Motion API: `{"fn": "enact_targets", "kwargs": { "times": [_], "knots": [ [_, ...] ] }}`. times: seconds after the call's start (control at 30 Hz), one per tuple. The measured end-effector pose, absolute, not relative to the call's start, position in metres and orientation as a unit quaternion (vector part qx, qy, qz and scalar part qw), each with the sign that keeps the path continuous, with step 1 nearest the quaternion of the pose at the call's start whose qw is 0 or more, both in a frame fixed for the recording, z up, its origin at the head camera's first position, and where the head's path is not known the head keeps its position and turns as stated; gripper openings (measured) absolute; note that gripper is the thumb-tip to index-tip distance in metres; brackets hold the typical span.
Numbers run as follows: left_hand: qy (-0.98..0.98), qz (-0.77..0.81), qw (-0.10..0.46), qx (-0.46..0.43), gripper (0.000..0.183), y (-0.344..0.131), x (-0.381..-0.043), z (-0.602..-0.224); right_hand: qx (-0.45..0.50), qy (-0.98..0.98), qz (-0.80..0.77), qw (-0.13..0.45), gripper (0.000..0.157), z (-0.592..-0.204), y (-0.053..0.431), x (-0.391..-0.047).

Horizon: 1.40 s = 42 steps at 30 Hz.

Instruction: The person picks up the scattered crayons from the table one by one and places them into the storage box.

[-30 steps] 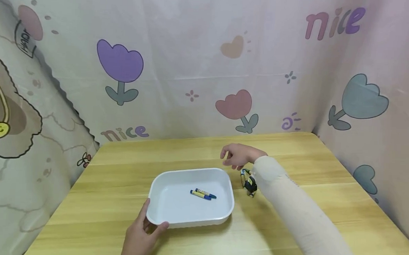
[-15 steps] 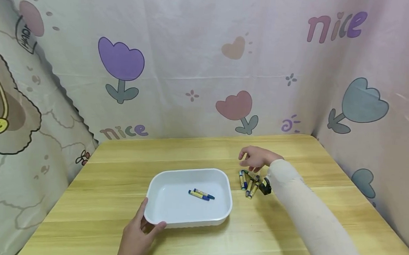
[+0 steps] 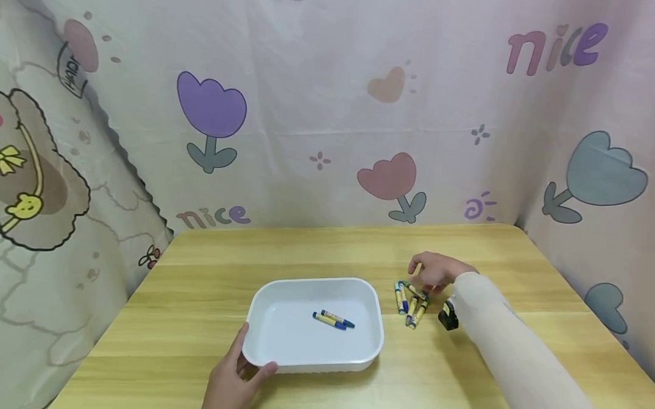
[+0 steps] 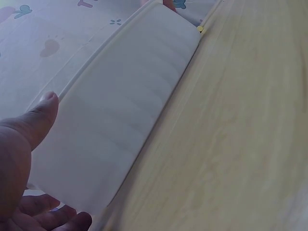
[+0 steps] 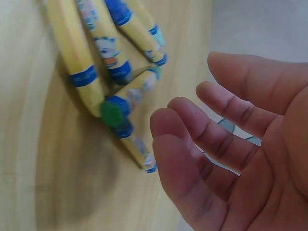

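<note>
A white plastic tray (image 3: 266, 348) stands on the table, with two yellow-wrapped, blue-ended crayons (image 3: 330, 320) lying inside. My left hand (image 3: 232, 380) holds its near left corner; in the left wrist view the thumb (image 4: 45, 113) lies against the rim, the other fingers round the corner. Right of the tray lies a loose pile of several crayons (image 3: 411, 303), one showing a green end (image 5: 112, 112) in the right wrist view. My right hand (image 3: 437, 271) hovers over the pile's far right side, fingers loosely bent, nothing between fingers and thumb.
The wooden table (image 3: 203, 296) runs back to a printed cloth curtain (image 3: 299, 105), with more cloth at both sides. A small black device (image 3: 448, 316) sits at my right wrist. The tray's raised right wall stands between its crayons and the pile.
My right hand has moved right, away from the tray, and is now lower over the crayon pile, which it partly hid before. The left hand stays at the tray's corner; the head view has shifted slightly.
</note>
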<state>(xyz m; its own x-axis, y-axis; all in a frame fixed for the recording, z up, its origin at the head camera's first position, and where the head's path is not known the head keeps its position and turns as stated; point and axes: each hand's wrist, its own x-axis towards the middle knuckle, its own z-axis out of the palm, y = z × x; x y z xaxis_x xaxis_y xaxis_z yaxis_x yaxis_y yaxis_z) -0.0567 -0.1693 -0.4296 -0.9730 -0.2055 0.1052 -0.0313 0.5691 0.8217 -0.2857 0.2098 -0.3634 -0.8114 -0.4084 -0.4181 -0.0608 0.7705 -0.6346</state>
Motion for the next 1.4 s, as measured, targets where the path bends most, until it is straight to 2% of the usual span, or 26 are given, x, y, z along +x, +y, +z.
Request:
{"fn": "enact_targets", "kwargs": {
  "times": [0.43, 0.7, 0.97, 1.2, 1.4],
  "knots": [
    [-0.872, -0.474, 0.102, 0.063, 0.095, -0.168, -0.055, -0.431, -0.132, 0.905, -0.289, 0.284, 0.016, -0.381, 0.208, -0.283],
    [-0.873, -0.474, 0.102, 0.06, 0.094, -0.167, -0.057, -0.436, -0.122, 0.922, -0.265, 0.255, 0.019, -0.389, 0.211, -0.282],
    [-0.867, -0.482, 0.107, 0.066, 0.094, -0.165, -0.054, -0.435, -0.141, 0.92, -0.266, 0.251, 0.021, -0.386, 0.213, -0.281],
    [-0.854, -0.51, 0.071, 0.075, 0.096, -0.159, -0.05, -0.442, -0.16, 0.912, -0.273, 0.261, 0.026, -0.379, 0.219, -0.277],
    [-0.869, -0.48, 0.103, 0.067, 0.093, -0.166, -0.054, -0.437, -0.175, 0.9, -0.305, 0.259, 0.033, -0.368, 0.205, -0.285]
  ]
}}
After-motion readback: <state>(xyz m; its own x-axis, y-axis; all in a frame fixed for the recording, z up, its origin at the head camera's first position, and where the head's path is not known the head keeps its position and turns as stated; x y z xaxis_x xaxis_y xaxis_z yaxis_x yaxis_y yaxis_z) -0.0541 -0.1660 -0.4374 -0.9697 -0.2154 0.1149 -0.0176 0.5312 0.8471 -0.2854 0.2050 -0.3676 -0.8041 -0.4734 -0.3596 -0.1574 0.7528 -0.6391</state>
